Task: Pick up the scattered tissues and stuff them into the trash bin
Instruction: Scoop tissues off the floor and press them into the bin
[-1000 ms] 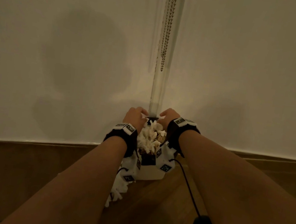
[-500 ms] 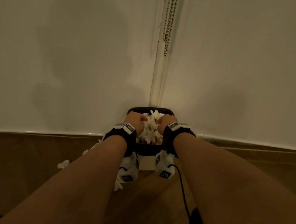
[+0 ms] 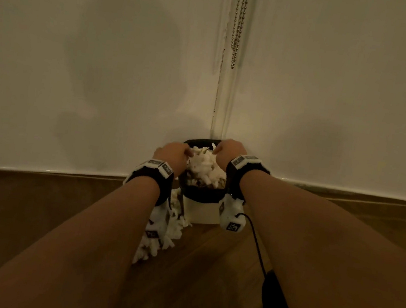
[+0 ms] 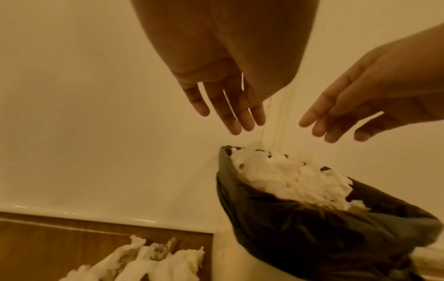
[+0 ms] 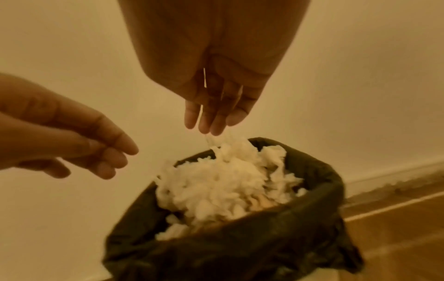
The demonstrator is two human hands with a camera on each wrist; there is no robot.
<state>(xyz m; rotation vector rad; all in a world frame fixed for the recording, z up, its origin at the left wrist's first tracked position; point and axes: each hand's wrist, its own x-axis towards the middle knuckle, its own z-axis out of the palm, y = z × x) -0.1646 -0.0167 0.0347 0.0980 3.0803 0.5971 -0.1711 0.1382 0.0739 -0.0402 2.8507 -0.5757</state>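
Item: your left hand [image 3: 172,155]. Position: above the left side of the small white trash bin [image 3: 200,213] lined with a black plastic bag [image 3: 200,195]. In the left wrist view the fingers [image 4: 228,114] hang straight, slightly spread, pointing down, holding nothing and clear of the paper below.

Item: your right hand [image 3: 228,152]. Position: above the right rear of the bin. In the right wrist view the fingers [image 5: 211,117] point down, close together and relaxed; their tips are at the top strand of the heap. Whether they touch it, you cannot tell. Nothing is gripped.

Item: heap of crumpled white tissues [image 3: 205,165]. Position: inside the lined bin, mounded above the bag's rim between your two hands.

Item: loose clump of white tissues on the floor [image 3: 161,228]. Position: just left of the bin's base, beneath your left wrist, on the brown wooden floor [image 3: 34,209]; it shows also at the lower left of the left wrist view.

Item: bin location. It stands on the floor in the corner, against the pale cream wall [image 3: 80,60].

Item: metal bead chain [image 3: 238,24]. Position: hanging against the wall, above the bin.

Item: black wristbands with white marker blocks [image 3: 154,173]. One on each forearm; a thin black cable [image 3: 257,243] runs back from the right one.
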